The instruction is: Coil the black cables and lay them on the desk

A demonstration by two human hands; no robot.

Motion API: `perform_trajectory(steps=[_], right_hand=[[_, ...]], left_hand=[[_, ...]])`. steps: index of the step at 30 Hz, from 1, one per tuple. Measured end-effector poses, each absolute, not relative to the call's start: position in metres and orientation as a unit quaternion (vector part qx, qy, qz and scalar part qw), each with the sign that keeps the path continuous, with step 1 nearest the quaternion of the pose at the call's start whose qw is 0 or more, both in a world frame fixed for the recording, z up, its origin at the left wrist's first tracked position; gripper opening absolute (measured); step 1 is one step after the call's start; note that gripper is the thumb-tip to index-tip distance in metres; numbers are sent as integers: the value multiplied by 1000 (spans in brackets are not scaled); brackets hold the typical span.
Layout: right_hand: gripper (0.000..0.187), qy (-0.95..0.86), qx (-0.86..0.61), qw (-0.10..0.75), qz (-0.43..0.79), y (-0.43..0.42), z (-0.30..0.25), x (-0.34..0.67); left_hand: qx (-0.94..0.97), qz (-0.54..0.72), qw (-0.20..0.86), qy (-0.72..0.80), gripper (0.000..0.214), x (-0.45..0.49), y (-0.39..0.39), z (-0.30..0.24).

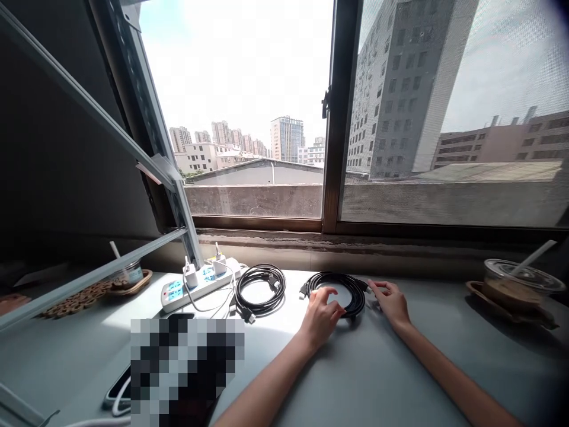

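Observation:
A coiled black cable (357, 296) with plug ends lies on the table below the window. My left hand (320, 317) reaches over the lower left of the ring, fingers curled onto it with their tips inside the loop. At the ring's right side, my right hand (391, 302) pinches the cable's end at a small dark plug. Another plug (303, 292) of this cable sticks out on the left. A second coiled black cable (284, 284) rests to the left, untouched, with its plugs showing.
A white power strip (171, 303) with chargers and white leads stands at the left. Near it are a phone (116, 388) and a blurred-out area. A lidded cup (511, 290) with a straw sits on a coaster at the right. A metal shelf frame (189, 231) crosses the left side.

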State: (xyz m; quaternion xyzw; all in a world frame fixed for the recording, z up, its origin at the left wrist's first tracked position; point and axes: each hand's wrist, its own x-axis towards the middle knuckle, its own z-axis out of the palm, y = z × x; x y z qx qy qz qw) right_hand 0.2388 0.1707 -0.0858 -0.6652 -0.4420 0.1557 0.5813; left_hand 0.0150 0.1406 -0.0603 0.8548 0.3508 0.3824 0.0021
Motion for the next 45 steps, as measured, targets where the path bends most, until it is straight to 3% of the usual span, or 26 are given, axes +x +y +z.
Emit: perform_trajectory(steps=[12,23,32,41,45], right_hand=[[64,-430,-670,584,160,174,-87,242],[47,-406,-687,570,196,173,-88,245],[47,-414,-690,560,194,165,-79,240],[46,-419,-693,554,190,162,-74,238],[44,-413,-691,560,195,161,-73,238]], left_hand=[[869,324,22,373,21,14,136,-54],[892,238,21,385,36,15,128,-49],[679,267,-39,683,48,-48,153,-25],[662,235,18,712,19,-66,162,-24],[668,226,57,707,19,-69,163,-24]])
